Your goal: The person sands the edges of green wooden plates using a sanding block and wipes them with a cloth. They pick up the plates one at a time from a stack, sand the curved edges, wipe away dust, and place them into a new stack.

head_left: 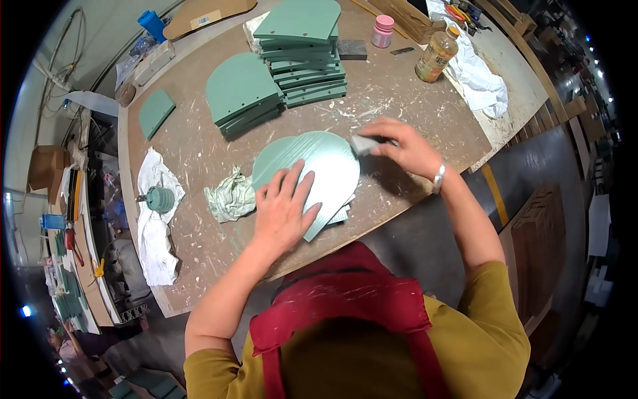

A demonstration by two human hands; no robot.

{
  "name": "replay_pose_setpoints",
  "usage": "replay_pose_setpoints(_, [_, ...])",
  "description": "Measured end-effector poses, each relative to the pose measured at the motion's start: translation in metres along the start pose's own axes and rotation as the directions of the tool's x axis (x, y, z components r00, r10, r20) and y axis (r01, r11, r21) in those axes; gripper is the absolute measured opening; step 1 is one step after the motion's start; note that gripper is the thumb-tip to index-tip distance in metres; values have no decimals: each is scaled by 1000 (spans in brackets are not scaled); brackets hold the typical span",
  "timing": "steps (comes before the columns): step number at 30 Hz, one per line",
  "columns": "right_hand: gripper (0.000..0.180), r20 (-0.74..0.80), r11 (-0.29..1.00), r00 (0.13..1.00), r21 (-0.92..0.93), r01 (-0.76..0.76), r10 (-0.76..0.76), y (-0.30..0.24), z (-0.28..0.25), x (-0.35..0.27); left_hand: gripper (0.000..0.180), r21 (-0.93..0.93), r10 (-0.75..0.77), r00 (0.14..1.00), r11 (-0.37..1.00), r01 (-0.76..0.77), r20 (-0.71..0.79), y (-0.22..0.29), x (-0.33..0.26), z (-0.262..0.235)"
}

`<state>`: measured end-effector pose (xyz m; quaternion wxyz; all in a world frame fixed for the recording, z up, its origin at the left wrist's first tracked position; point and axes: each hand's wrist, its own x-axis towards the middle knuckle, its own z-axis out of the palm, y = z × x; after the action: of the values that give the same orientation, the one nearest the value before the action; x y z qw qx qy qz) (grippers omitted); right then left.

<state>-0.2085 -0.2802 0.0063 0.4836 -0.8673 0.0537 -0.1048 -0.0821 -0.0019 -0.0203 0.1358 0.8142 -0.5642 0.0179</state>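
My left hand (283,209) lies on a pale green rounded panel (327,166), with its fingers spread. Another green panel (271,151) shows partly beneath it. At the panel's right edge my right hand (407,147) grips a small pale grey sanding block (363,145), which appears to touch the rim. Left of the panels sits a crumpled patterned cloth (230,195). Behind them rise a low stack of green panels (242,90) and a taller stack (299,26), both with small holes along their straight edges.
A single green piece (157,114) lies far left on the scuffed worktable (193,266). A white cloth (156,229) with a green round object (160,199) is at the left edge. A pink jar (382,32), a bottle (437,54) and a dark block (352,50) stand at the back.
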Motion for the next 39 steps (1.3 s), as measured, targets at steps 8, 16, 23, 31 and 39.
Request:
replay_pose_setpoints(8, [40, 77, 1000, 997, -7, -10, 11, 14, 5, -20, 57, 4, -7, 1000, 1000, 7, -7, 0, 0, -1])
replay_pose_setpoints(16, [38, -82, 995, 992, 10, 102, -100, 17, 19, -5, 60, -19, 3, 999, 1000, -2, 51, 1, 3, -2])
replay_pose_setpoints(23, [41, -127, 998, 991, 52, -24, 30, -5, 49, -64, 59, -24, -1, 1000, 1000, 2, 24, -2, 0, -3])
replay_pose_setpoints(31, [33, -433, 977, 898, -211, -14, -81, -15, 77, -61, 57, 13, 180, 981, 983, -181, 76, -10, 20, -9])
replay_pose_setpoints(39, [34, -489, 993, 871, -83, -85, 34, -61, 121, -84, 54, -10, 257, 965, 966, -257, 55, -28, 28, -8])
